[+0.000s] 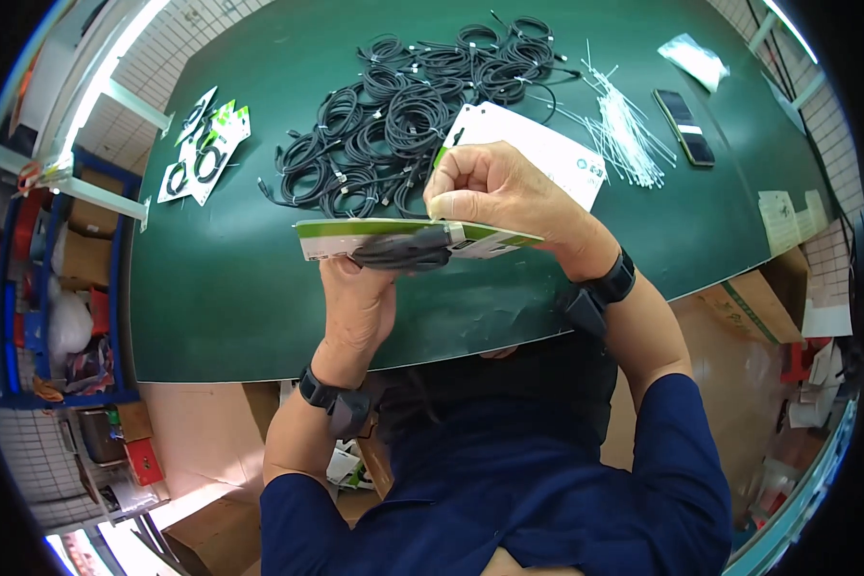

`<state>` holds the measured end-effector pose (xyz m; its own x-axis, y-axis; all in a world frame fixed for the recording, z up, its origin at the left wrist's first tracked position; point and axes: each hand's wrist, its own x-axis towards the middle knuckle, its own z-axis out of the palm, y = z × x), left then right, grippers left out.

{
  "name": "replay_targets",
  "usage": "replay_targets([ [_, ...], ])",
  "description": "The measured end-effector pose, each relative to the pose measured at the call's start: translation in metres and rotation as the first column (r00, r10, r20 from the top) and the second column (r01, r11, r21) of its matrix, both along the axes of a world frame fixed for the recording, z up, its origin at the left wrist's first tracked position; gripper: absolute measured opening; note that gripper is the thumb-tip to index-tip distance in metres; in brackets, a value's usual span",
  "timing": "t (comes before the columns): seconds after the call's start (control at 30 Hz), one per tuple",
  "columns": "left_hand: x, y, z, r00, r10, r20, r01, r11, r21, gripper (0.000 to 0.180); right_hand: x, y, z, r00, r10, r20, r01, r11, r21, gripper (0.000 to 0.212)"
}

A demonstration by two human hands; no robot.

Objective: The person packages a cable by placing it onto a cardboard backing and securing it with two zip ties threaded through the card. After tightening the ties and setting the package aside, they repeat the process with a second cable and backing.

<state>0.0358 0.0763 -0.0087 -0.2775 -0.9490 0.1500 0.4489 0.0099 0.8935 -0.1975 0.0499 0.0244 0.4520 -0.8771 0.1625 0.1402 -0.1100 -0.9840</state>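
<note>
A green-and-white backing card is held above the near part of the green table, its face tilted toward me. Against that face lies a black coiled cable. My left hand grips the card from below, its fingers partly hidden behind it. Over the card's upper edge, my right hand is closed in a pinch; what sits between its fingertips is too small or hidden to make out. Just beyond that hand lie white flat cards, partly covered by it.
Beyond the card spreads a pile of black coiled cables. White cable ties lie fanned out at the right, near a phone and a clear plastic bag. Several cards with coiled cables rest at the left on the green table.
</note>
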Motion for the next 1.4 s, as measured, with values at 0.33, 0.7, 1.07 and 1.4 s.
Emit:
replay_targets([
  [0.33,0.0,0.016,0.014,0.978,0.182,-0.098,-0.137,0.927,0.35,0.037,0.009,0.013,0.022,0.963,-0.263,-0.048,0.26,0.963,-0.062,0.018],
  [0.7,0.034,0.023,0.05,0.186,0.822,0.539,0.091,0.532,-0.842,0.069,0.006,0.034,0.025,0.78,-0.424,-0.461,0.163,0.848,-0.504,0.02],
  [1.07,0.003,0.017,0.023,0.143,0.777,0.613,0.462,0.495,-0.736,0.048,0.016,0.043,0.006,0.733,-0.605,-0.31,0.042,0.495,-0.868,0.031],
  [1.4,0.004,0.004,0.014,0.427,0.796,0.429,0.285,0.332,-0.899,0.046,0.013,0.049,-0.014,0.657,-0.72,-0.223,-0.001,0.295,-0.956,0.034],
])
